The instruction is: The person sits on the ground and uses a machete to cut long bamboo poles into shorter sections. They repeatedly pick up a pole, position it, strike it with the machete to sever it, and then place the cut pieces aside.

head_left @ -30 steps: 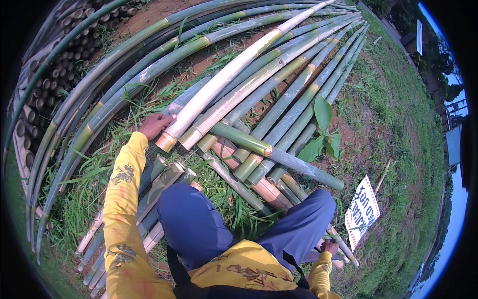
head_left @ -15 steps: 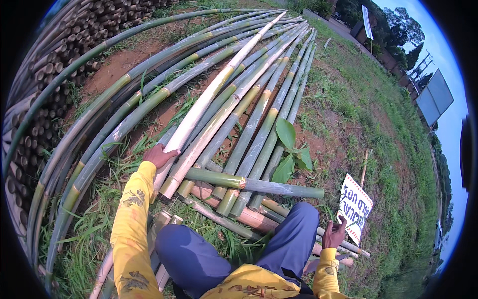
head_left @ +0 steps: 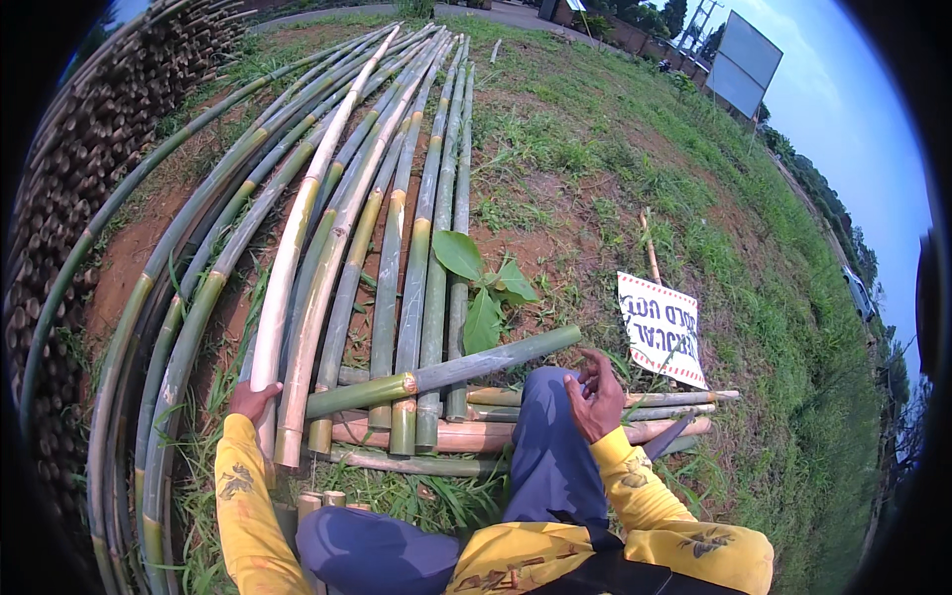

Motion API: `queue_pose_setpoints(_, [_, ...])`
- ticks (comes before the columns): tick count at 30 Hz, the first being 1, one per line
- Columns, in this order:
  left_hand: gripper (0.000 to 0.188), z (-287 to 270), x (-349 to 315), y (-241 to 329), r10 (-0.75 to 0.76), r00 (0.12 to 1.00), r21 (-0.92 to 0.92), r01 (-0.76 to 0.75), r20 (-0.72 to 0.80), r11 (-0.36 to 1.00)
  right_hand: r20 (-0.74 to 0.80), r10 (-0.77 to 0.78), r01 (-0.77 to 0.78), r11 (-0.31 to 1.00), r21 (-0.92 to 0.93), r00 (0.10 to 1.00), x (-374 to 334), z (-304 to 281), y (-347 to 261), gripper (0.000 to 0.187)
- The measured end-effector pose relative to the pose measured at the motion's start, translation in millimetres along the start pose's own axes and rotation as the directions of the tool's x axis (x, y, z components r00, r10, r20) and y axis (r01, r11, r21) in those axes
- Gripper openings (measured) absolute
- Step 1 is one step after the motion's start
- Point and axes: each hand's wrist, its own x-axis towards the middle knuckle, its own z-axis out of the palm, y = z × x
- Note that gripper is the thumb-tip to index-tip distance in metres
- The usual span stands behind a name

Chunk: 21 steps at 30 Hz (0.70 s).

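Observation:
My left hand (head_left: 252, 401) is closed around the lower part of a pale, peeled-looking bamboo pole (head_left: 297, 238), its thumb on top. Beside it to the right lies a second pinkish bamboo pole (head_left: 342, 228). Several green bamboo poles (head_left: 423, 248) fan out away from me. Across their near ends rests a short green bamboo piece (head_left: 476, 364). Just past that piece's right end, my right hand (head_left: 599, 399) is raised above my right knee, empty, its fingers half bent and apart, not touching the bamboo.
Thick bamboo poles (head_left: 615, 432) lie crosswise under the near ends. A leafy sprig (head_left: 483, 315) stands right of the poles. A white sign (head_left: 661, 329) with a striped border is at the right. A large stack of bamboo (head_left: 89, 149) fills the far left.
The view has swung to the right. My right hand has lifted from beside my knee to near the short piece's right end. My left hand stays on the pale pole.

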Motion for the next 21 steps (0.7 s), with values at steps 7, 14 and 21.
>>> queue_pose_setpoints(7, [0.056,-13,-29,59,0.085,0.990,0.161,-0.066,-0.112,0.985,0.128,-0.021,0.003,0.990,0.144,0.992,8,21,-15,0.044])
queue_pose_setpoints(14, [0.059,-68,-114,86,0.185,0.947,0.537,-0.016,-0.263,0.843,0.354,-0.174,-0.034,0.859,0.510,0.919,37,116,-101,0.041])
queue_pose_setpoints(21, [0.047,-52,-316,24,0.211,0.873,0.583,0.098,-0.440,0.807,0.645,-0.065,-0.523,0.527,0.670,0.761,38,253,-152,0.059])
